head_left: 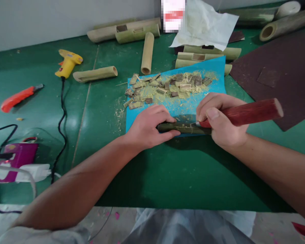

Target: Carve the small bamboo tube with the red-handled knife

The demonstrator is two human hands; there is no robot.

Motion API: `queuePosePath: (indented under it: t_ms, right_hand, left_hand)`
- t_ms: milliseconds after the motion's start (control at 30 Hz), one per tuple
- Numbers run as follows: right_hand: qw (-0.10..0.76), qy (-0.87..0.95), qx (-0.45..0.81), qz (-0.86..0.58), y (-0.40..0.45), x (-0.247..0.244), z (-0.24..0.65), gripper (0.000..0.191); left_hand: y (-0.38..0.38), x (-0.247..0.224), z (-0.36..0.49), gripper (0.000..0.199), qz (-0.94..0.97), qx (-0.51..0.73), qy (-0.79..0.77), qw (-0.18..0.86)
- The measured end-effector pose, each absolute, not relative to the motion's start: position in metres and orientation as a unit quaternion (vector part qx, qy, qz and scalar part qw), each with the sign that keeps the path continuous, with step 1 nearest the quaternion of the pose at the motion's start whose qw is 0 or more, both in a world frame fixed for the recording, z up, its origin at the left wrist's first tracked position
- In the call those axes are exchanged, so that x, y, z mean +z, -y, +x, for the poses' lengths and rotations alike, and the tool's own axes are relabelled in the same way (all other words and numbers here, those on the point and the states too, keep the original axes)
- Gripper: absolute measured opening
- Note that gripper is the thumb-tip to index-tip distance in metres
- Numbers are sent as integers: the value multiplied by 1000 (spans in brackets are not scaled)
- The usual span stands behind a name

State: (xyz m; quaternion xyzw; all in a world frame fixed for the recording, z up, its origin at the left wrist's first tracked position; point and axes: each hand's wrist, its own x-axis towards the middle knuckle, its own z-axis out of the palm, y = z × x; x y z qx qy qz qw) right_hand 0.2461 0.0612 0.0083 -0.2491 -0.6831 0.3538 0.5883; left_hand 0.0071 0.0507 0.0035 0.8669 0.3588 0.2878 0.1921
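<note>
A dark green bamboo tube [179,127] lies crosswise along the near edge of a blue sheet [188,108]. My left hand [152,127] grips the tube's left end, thumb on the near side and fingers on the far side. In my right hand [220,120] is a carving tool [254,111] with a thick red wooden handle pointing right. Its short metal tip meets the top of the tube right of the middle, at a pale cut mark. Most of the blade is hidden by my fingers. Bamboo chips and sawdust [165,88] cover the sheet beyond my hands.
A yellow glue gun [68,63], an orange utility knife [21,98] and a purple power strip [15,161] with cables lie left. Cut bamboo tubes [147,54] lie at the back. A dark brown sheet [277,81] and white paper [204,25] are farther right.
</note>
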Motion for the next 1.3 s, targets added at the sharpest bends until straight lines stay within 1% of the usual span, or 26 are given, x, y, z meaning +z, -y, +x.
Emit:
queuePosePath:
  t_ms: [267, 467, 800, 1100, 1300]
  right_hand:
    - [570, 694, 353, -264, -56, 18, 244, 33]
    - [580, 691, 348, -255, -59, 11, 247, 35]
    - [549, 708, 361, -256, -57, 21, 244, 37]
    - [515, 733, 364, -256, -58, 21, 245, 28]
    - [516, 732, 367, -250, -58, 21, 245, 22]
  left_hand:
    - [-50, 4, 9, 23, 866, 291, -355, 197]
    - [-51, 4, 9, 23, 865, 297, -352, 200]
    - [-50, 3, 8, 24, 865, 288, -356, 204]
    - [-50, 3, 8, 24, 864, 287, -357, 210]
    - [-50, 4, 8, 25, 863, 283, -360, 213]
